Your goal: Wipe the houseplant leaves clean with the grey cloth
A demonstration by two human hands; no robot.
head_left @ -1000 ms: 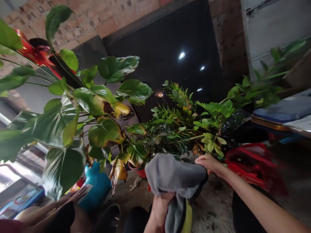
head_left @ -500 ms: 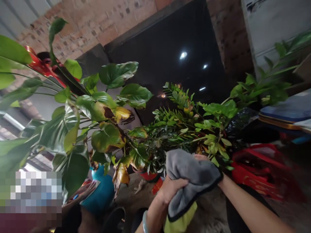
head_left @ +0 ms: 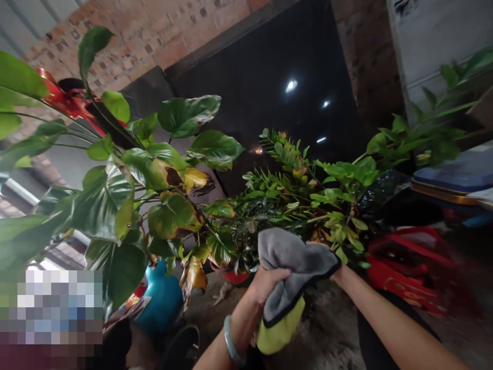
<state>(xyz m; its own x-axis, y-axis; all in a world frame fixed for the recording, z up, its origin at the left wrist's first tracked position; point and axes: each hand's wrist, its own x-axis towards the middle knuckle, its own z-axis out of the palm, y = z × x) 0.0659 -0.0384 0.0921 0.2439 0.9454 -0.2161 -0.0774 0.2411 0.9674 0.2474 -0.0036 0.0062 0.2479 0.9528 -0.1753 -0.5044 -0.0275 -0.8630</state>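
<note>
A grey cloth (head_left: 295,267) with a yellow-green underside hangs between both my hands in the lower middle. My left hand (head_left: 265,282), with a pale bangle on its wrist, is closed on the cloth's left edge. My right hand (head_left: 339,275) is mostly hidden behind the cloth and seems to grip its right side; its fingers do not show. The cloth is held right against the small-leaved green plant (head_left: 304,205). To the left stands a big-leaved plant (head_left: 154,174) with several yellow and brown leaves.
A teal pot (head_left: 159,303) stands low on the left beside a red pot (head_left: 234,277). A red plastic object (head_left: 408,267) sits at the right, with blue items (head_left: 454,174) above it. A dark glossy panel (head_left: 277,82) and brick wall rise behind. Another person sits at the bottom left.
The cloth has been raised and shifted towards the small-leaved plant. My left hand moved from below the cloth up to its left edge; my right hand slipped behind it.
</note>
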